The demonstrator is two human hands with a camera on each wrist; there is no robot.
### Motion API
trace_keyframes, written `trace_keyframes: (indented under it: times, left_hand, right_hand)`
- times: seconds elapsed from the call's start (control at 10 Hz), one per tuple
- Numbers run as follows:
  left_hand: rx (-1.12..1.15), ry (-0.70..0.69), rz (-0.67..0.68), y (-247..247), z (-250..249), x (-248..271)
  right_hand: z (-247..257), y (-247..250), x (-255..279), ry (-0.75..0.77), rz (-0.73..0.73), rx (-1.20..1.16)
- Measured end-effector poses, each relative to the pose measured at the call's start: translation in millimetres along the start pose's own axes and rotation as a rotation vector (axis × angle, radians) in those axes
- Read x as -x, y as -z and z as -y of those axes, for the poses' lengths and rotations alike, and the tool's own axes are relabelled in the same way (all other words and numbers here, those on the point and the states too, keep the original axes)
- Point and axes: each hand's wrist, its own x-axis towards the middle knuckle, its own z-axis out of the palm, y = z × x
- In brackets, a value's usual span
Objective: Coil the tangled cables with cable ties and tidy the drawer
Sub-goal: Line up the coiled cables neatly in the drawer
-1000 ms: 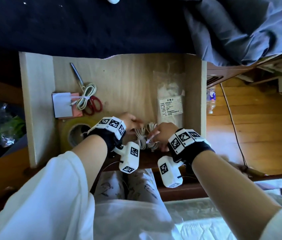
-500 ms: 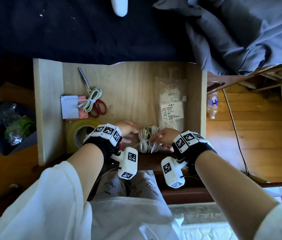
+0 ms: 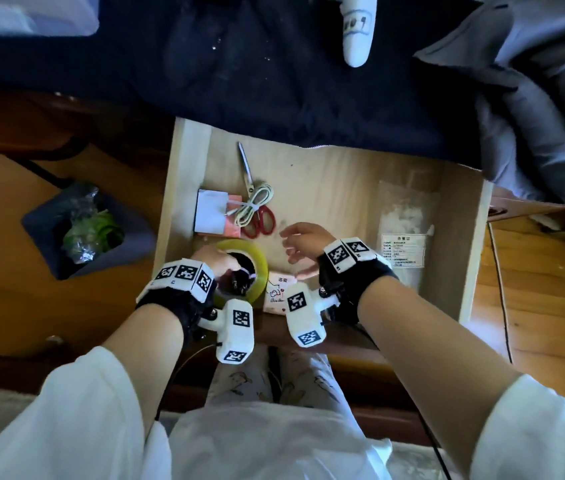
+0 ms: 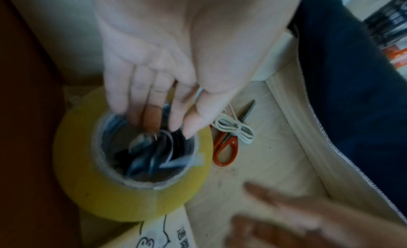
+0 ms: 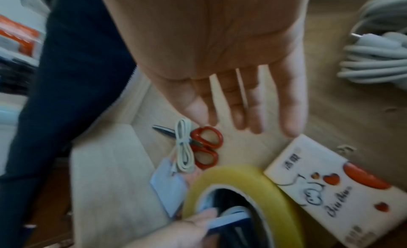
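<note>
In the open wooden drawer (image 3: 184,188) a yellow tape roll (image 3: 257,261) stands at the front left. A dark cable bundle (image 4: 149,157) with a pale tie sits in its core. My left hand (image 4: 167,124) reaches into the core, fingers and thumb pinching that bundle. My right hand (image 3: 295,244) hovers open above the drawer floor, holding nothing. A tied white cable coil (image 3: 253,206) lies on red-handled scissors (image 3: 263,220). Another pale coiled cable (image 5: 374,60) lies to the right of my right palm, hidden in the head view.
A clear bag of cable ties (image 3: 404,220) lies along the drawer's right side. A tissue pack (image 3: 277,292) sits beside the tape, notepads (image 3: 211,216) at the left. Dark bedding (image 3: 274,81) overhangs the drawer's back. A bin (image 3: 90,230) stands on the floor, left.
Both hands left the pale coil at the drawer's front. The left hand moved left into the tape roll's core. The right hand opened and lifted toward the scissors.
</note>
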Motion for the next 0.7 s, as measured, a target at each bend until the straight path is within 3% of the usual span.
trace_keyframes:
  times: [0.1, 0.3, 0.4, 0.6, 0.7]
  left_hand:
    - [-0.101, 0.000, -0.005, 3.3, 1.1, -5.8]
    - [-0.328, -0.009, -0.023, 14.0, -0.2, 3.0]
    - [-0.309, -0.018, 0.008, 14.2, 4.6, -2.3]
    - [-0.306, -0.044, -0.013, 10.0, 8.9, 1.0]
    - [-0.279, -0.081, -0.059, 20.3, 6.3, 5.3]
  right_hand:
    - [-18.9, -9.0, -13.2, -0.138, 0.033, 0.161]
    - [-44.5, -33.0, -22.0, -0.295, 0.132, 0.042]
    - [-41.6, -42.3, -29.7, -0.351, 0.141, 0.010]
    - [-41.7, -24.1, -24.9, -0.372, 0.219, 0.011]
    - [-23.0, -11.9, -22.5, -0.226, 0.089, -0.029]
